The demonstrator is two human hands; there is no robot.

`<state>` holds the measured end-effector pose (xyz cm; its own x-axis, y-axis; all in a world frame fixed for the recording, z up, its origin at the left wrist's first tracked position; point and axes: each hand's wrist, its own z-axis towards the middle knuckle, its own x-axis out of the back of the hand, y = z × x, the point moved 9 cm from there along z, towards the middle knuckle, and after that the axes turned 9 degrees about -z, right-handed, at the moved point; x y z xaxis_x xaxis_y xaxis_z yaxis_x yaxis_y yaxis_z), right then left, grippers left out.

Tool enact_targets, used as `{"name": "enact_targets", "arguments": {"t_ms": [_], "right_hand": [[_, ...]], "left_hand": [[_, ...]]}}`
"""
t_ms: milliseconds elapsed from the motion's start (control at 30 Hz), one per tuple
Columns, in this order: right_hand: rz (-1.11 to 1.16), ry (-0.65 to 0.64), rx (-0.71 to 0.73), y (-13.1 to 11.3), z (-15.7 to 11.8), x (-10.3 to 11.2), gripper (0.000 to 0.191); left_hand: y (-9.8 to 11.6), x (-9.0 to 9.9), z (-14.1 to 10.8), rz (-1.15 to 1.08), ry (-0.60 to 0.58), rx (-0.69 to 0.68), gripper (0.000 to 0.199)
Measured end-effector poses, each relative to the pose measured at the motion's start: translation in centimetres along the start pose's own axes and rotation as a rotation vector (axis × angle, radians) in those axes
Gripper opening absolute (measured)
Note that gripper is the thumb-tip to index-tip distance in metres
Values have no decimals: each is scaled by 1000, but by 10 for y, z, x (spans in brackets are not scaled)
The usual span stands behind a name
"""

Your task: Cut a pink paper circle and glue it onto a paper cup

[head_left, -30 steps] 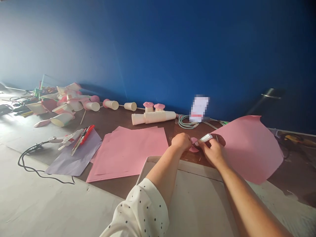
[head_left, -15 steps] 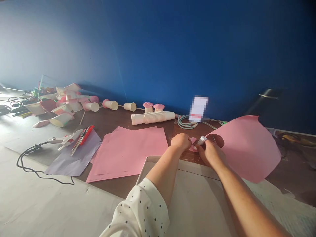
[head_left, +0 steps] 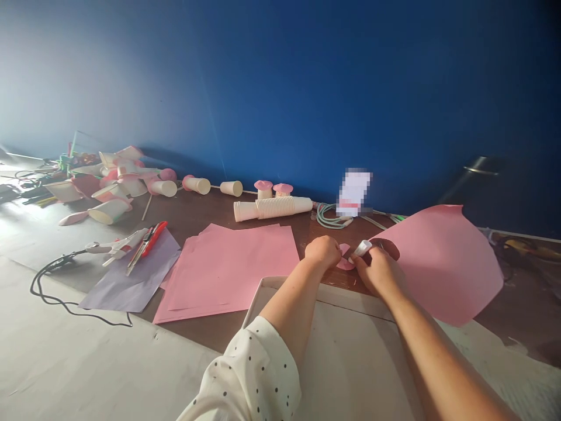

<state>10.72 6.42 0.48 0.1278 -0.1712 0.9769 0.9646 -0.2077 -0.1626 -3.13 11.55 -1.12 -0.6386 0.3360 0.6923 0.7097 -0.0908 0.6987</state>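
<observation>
A small round pink paper piece [head_left: 346, 265] with a gap cut in it lies on the brown tabletop. My left hand [head_left: 324, 251] is closed at its left edge, the fingertips mostly hidden behind the hand. In my right hand [head_left: 377, 270] is a white glue stick [head_left: 363, 248], tilted over the right side of the paper. Whether its tip touches the paper cannot be made out. Right of that hand, a large curled sheet of pink paper [head_left: 447, 263] rests on the table.
Pink sheets [head_left: 236, 269] are stacked left of my arms. A red cutter [head_left: 148, 245] and a glue gun [head_left: 117, 245] lie on purple paper [head_left: 131, 286]. Nested paper cups [head_left: 276, 208], two pink-roofed cups [head_left: 283, 189] and a coiled cable [head_left: 331, 217] line the blue wall [head_left: 280, 88].
My right hand and the glue stick have shifted slightly right, and the stick leans a little more. My left hand stays at the paper's edge. The view has moved slightly.
</observation>
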Motion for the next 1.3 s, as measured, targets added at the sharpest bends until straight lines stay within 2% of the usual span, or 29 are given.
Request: {"name": "enact_targets", "arguments": {"t_ms": [267,400,500,600,800,933,1133,1233,1300], "right_hand": [[-136,-99,29,0,1,-7,35],[-94,-103,-9,7,2,-8,35],[27,40,-39,11,3,3,35],[103,192,6,7,2,14,30],[66,58,113,-7,3,-3,26],[80,30,146,-9,4,-6,25],[-17,85,141,-2,5,-5,22],[31,134,103,2,6,-1,23],[80,149,132,-3,5,1,24]], "left_hand": [[0,0,0,12,-4,3,22],[1,0,-1,25,1,-11,24],[1,0,-2,27,-12,-9,25],[1,0,-2,18,-17,-10,25],[-2,-3,3,8,2,-9,23],[0,-2,3,36,13,-26,23],[2,0,0,34,17,-26,22],[3,0,-1,22,12,-31,22],[3,0,-1,20,8,-34,22]]}}
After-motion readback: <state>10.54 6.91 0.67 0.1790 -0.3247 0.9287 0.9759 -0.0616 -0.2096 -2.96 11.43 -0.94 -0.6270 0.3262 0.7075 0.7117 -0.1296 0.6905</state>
